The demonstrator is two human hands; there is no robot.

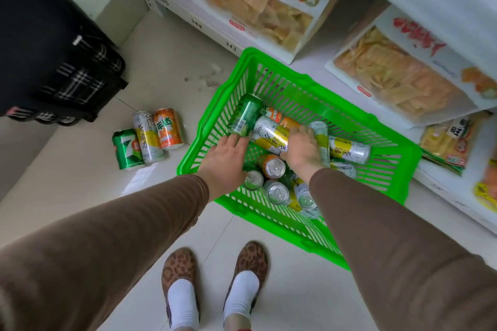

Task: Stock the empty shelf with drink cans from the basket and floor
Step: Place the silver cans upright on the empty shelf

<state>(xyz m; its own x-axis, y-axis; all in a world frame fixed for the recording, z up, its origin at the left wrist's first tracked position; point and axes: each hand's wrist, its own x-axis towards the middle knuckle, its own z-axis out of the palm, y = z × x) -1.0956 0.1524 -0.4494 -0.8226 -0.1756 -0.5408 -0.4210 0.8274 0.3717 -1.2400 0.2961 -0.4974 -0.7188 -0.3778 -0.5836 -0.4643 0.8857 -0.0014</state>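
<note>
Shelf tags [230,46] read 343, 344; right hand [301,148] grips a silver-yellow can [269,134], left hand [228,158] open.

Both brown-sleeved arms stretched fwd and down. Left bare hand [226,157] flat, fingers spread, palm down. Right bare hand [302,149] curled, fingers bent downward.

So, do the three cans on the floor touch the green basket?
Apart. The head view shows bare floor between the three cans and the green basket.
</note>
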